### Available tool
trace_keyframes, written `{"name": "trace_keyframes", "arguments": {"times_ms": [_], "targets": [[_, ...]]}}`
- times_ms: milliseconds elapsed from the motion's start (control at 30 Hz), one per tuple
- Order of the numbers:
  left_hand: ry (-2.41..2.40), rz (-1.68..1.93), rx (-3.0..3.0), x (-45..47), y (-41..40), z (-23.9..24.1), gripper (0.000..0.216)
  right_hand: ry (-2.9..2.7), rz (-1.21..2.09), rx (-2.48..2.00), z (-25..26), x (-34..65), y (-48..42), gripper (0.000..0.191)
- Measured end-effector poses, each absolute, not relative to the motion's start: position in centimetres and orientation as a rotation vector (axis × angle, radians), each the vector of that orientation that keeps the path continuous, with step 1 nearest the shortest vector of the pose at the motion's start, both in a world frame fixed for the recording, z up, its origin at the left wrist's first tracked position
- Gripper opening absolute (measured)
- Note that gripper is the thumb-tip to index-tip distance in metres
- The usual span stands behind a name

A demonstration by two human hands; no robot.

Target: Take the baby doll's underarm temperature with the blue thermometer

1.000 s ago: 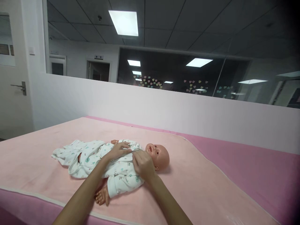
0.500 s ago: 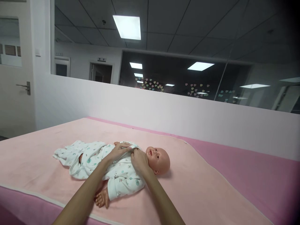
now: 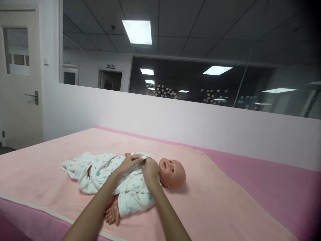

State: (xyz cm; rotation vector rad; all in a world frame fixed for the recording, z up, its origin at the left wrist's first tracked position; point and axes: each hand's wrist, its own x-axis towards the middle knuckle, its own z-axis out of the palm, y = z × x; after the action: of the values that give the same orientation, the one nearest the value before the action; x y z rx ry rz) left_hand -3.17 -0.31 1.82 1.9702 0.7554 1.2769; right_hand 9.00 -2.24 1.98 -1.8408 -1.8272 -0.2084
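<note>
A baby doll (image 3: 173, 174) lies on its back with its head to the right, dressed in a white printed romper (image 3: 135, 195). My left hand (image 3: 130, 163) rests on the doll's chest, its fingertips at the romper's front edge. Right beside it, near the doll's neck, my right hand (image 3: 150, 170) is closed with bent fingers on the romper's front. The fabric between my fingertips is mostly hidden. One doll hand (image 3: 112, 214) sticks out of the near sleeve. The romper's lower part is loose and spread to the left, a bit of doll leg showing.
A peach cloth (image 3: 215, 204) covers most of the padded pink surface (image 3: 271, 180) under the doll. Behind it runs a white low wall (image 3: 190, 124) with a window above. A door (image 3: 17, 110) stands at the far left.
The view has shifted slightly, so everything sits a little further right. Both hands stay at the romper's chest, with the right hand's fingers slightly more curled.
</note>
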Motion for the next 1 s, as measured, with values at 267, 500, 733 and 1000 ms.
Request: {"name": "trace_keyframes", "arguments": {"times_ms": [267,500,733,1000], "targets": [[0.857,1.271,1.854,-3.1,-0.1,1.1,0.038,-1.497,-0.217,-1.133,4.6,12.8,-4.8,0.024],[0.689,1.119,1.696,-3.5,-0.8,1.7,0.039,-0.986,0.145,-0.859,4.0,14.0,-5.5,0.032],[0.562,1.185,1.409,-4.0,0.3,0.5,0.033,-1.084,0.217,-0.800,1.6,12.5,-5.5,0.029],[0.417,1.354,1.161,-4.0,1.0,0.4,0.029,-1.198,0.123,-0.787,0.4,12.0,-5.6,0.022]]}}
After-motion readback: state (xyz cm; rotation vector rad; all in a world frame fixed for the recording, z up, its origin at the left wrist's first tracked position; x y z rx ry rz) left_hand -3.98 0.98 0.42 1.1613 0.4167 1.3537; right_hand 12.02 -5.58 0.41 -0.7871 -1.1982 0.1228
